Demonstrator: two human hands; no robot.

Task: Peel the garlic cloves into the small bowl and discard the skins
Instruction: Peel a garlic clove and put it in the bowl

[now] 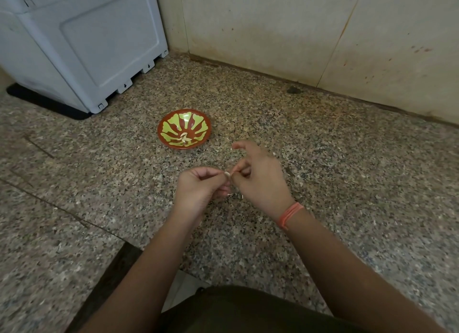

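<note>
A small red bowl (pixel 184 128) with a green petal pattern sits on the speckled granite counter, holding a few pale peeled cloves (pixel 184 138) at its bottom. Nearer to me, my left hand (pixel 201 188) and my right hand (pixel 258 178) meet over the counter. Both pinch one small pale garlic clove (pixel 227 175) between their fingertips. My right index finger is raised with a tiny bit of skin on its tip. Small white skin scraps (pixel 231 194) lie on the counter just under my hands.
A grey plastic appliance (pixel 82 41) on a black mat stands at the back left. A tiled wall (pixel 298 29) runs along the back. The counter's front edge (pixel 119 263) drops off at the lower left. An orange thread band (pixel 290 214) circles my right wrist.
</note>
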